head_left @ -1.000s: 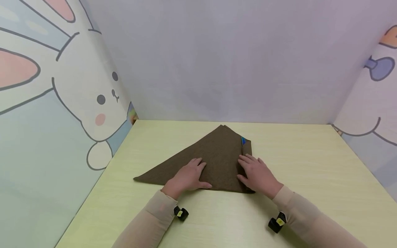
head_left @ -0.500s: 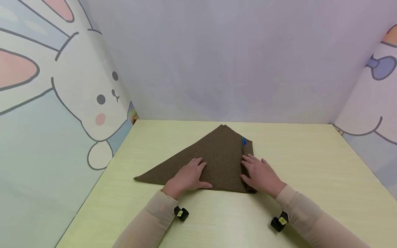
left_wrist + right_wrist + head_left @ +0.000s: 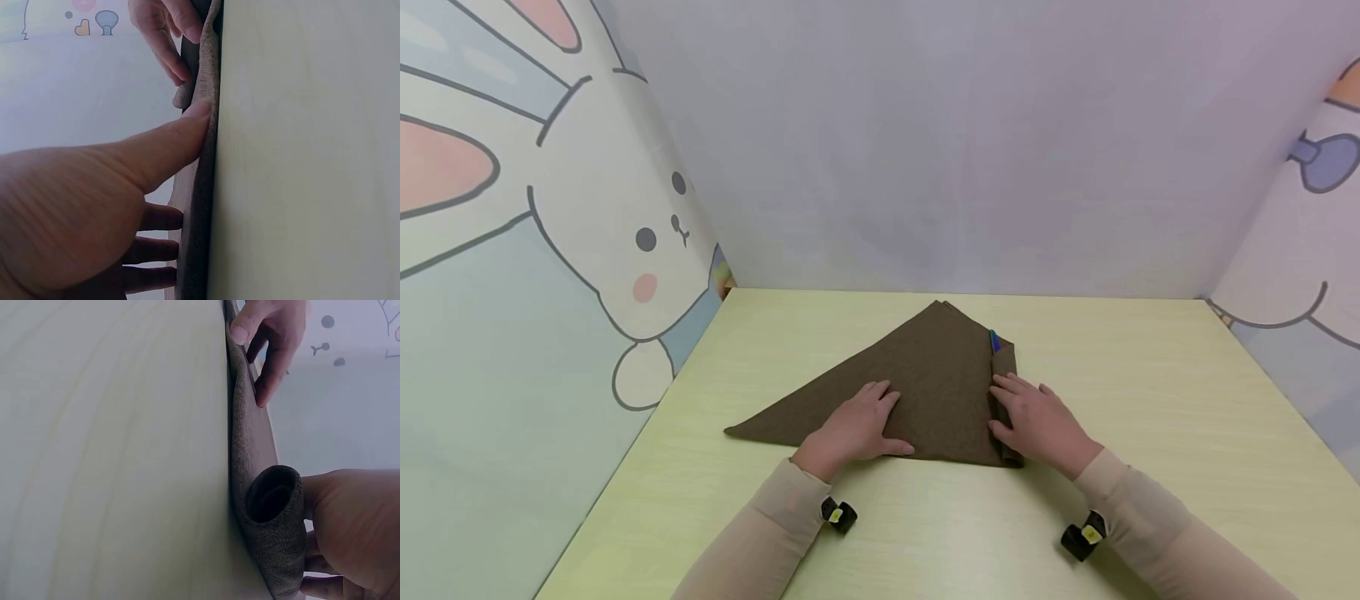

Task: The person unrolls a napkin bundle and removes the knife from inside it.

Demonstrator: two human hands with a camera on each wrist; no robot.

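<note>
A brown cloth (image 3: 925, 383), folded to a roughly triangular shape, lies on the table; its right edge forms a narrow roll (image 3: 1006, 362). A small blue patch (image 3: 995, 340) shows near the top of that roll. In the right wrist view the end of the roll (image 3: 275, 500) looks like a hollow tube. My left hand (image 3: 857, 425) rests on the middle of the cloth with fingers spread, its thumb by the near edge. On the roll lies my right hand (image 3: 1041, 425), its fingers extended over it; its palm side is mostly hidden in the head view.
The pale wooden table (image 3: 1135, 375) extends on every side of the cloth. A plain wall sheet (image 3: 925, 167) stands behind it, and a rabbit-printed sheet (image 3: 595, 242) borders the left. Small black wrist devices (image 3: 842, 516) hang below both sleeves.
My right hand has shifted slightly to the right, and the rolled edge has moved right with it. The blue patch looks narrower. My left hand has stayed in place.
</note>
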